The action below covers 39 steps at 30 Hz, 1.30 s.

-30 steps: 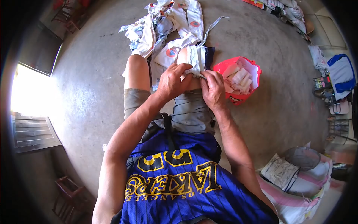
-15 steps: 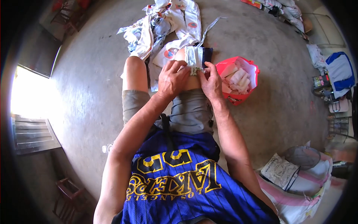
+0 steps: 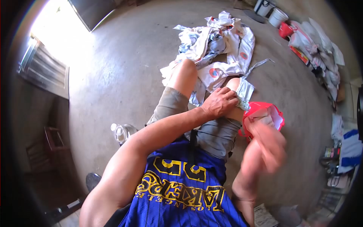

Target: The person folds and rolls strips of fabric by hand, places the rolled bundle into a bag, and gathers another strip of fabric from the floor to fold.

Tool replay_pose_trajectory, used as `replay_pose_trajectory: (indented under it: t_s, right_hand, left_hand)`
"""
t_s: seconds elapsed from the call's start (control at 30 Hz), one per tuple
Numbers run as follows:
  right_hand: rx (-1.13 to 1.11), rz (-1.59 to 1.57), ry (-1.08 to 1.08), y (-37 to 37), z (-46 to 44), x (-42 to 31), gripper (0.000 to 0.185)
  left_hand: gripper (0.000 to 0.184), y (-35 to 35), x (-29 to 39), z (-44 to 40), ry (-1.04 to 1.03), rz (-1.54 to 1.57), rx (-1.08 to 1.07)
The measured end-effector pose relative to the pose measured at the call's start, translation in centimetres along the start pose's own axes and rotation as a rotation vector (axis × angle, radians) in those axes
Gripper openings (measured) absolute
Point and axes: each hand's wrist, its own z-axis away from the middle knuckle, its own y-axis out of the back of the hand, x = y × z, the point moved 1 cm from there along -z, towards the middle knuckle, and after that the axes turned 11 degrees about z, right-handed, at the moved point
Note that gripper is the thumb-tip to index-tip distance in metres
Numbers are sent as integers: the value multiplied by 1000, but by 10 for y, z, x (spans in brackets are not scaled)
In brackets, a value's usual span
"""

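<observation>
Shifted since the earlier frame: right hand (image 3: 267,143), away from white cloth (image 3: 245,90) and over near side of red bag (image 3: 280,112). At left, left hand (image 3: 220,102) with fingers narrowed, gripping lower left edge of white cloth. Next rightward, white cloth across bare leg (image 3: 233,84), extending beyond left fingertips. At far right, right hand motion-blurred, apparently apart from white cloth; finger spacing impossible to tell.
</observation>
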Motion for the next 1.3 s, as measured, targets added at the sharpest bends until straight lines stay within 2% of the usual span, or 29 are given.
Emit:
replay_pose_trajectory:
  t_s: [0.13, 0.2, 0.27, 0.33, 0.4, 0.43, 0.5, 0.53, 0.57, 0.6, 0.77, 0.9, 1.0, 1.07, 1.13, 1.2, 1.3]
  right_hand:
    - [625, -261, 498, 28, -42, -83, 39]
    - [793, -259, 637, 22, -67, -107, 39]
    - [772, -441, 610, 14, -68, -116, 33]
    - [569, -849, 377, 11, -44, -127, 24]
    - [344, -1025, 200, 8, -43, -129, 43]
    - [232, -1016, 159, -1, -56, -127, 72]
    - [728, -894, 371, -19, -85, -132, 33]
    - [971, -817, 488, -25, -93, -134, 20]
    - [1221, -710, 579, -33, -102, -137, 23]
    - [1199, -710, 581, -34, -106, -136, 22]
    - [749, -873, 377, -21, -86, -134, 16]
    - [543, -866, 230, -12, -86, -132, 14]
    - [270, -791, 43, 0, -75, -130, 15]
    - [68, -654, -73, 10, -68, -118, 16]
    - [4, -509, 221, 14, -70, -68, 32]
    - [-19, -246, 286, 15, -81, -52, 45]
    - [-35, 229, 69, 19, -109, -56, 53]
  left_hand:
    - [24, -2, 6, -1, 11, 8, -21]
    - [24, -5, 7, -1, 35, 21, -26]
    - [24, -5, 5, 1, 41, 27, -12]
    - [24, -4, 3, 2, 41, 35, -1]
    - [24, -4, 3, 4, 28, 32, -9]
    - [24, -2, 1, 5, 33, 26, -8]
    - [24, -2, 6, 5, 42, 12, -14]
    - [25, -3, 6, 4, 48, -17, -29]
    - [24, -3, 6, 3, 44, 12, -13]
    - [24, -3, 7, 3, 44, -8, -13]
    - [23, -6, 7, 2, 39, 12, 1]
    - [23, -1, 8, 3, 38, -3, -6]
    - [23, -3, 8, 1, 40, 1, -9]
    - [23, -2, 8, 2, 49, -2, -18]
    - [23, -1, 10, 1, 52, -6, -28]
    - [24, -2, 10, 1, 56, 11, -33]
    - [22, -5, 6, 2, 48, 30, -2]
